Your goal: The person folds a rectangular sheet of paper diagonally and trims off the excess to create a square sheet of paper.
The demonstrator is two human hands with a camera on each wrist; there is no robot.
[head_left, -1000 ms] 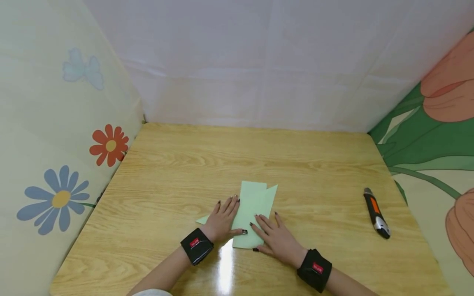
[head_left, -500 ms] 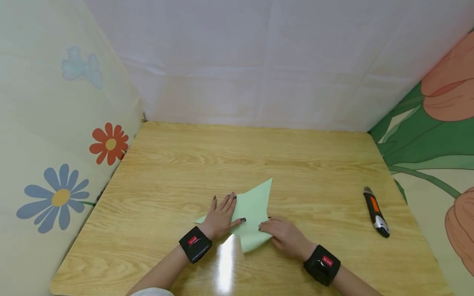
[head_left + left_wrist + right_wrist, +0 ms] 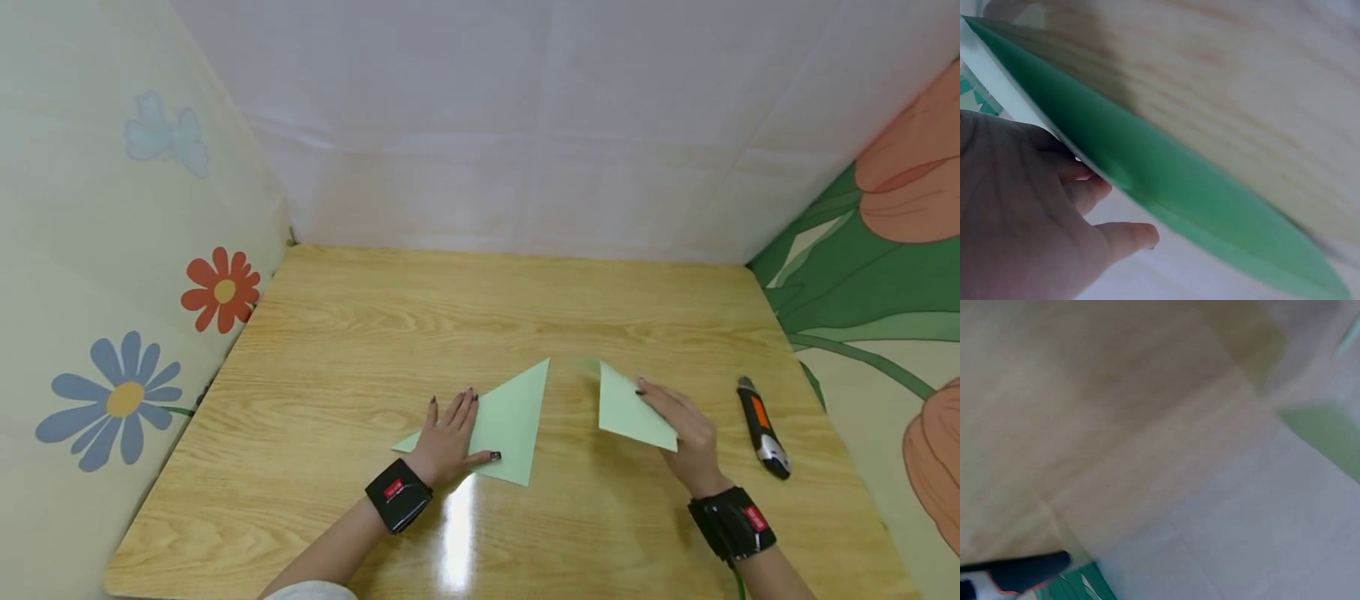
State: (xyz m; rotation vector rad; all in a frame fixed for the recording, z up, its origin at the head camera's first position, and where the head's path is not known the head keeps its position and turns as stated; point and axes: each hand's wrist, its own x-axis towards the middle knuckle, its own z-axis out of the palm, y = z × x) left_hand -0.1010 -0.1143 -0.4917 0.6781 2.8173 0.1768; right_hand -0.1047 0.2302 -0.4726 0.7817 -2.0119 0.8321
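My left hand (image 3: 444,440) lies on a light green sheet of paper (image 3: 516,425), fingers extended and thumb out to the side. The sheet is on the table, with a pointed corner at its far right and a small tip showing left of the hand. In the left wrist view its green edge (image 3: 1147,165) bows beside the fingers. To the right, my right hand (image 3: 686,433) pinches another light green piece of paper (image 3: 632,410) at its right side, holding it above the table. In the right wrist view a blurred green part of paper (image 3: 1329,434) shows at the right.
A black and orange utility knife (image 3: 762,429) lies on the wooden table (image 3: 480,308), right of my right hand. A white cloth (image 3: 480,125) hangs behind the table, and flower-patterned cloths (image 3: 90,250) stand along both sides.
My right hand has gripped the upper paper, drawn it off the lower sheet and carried it up and to the right. The left hand has stayed on the lower sheet.
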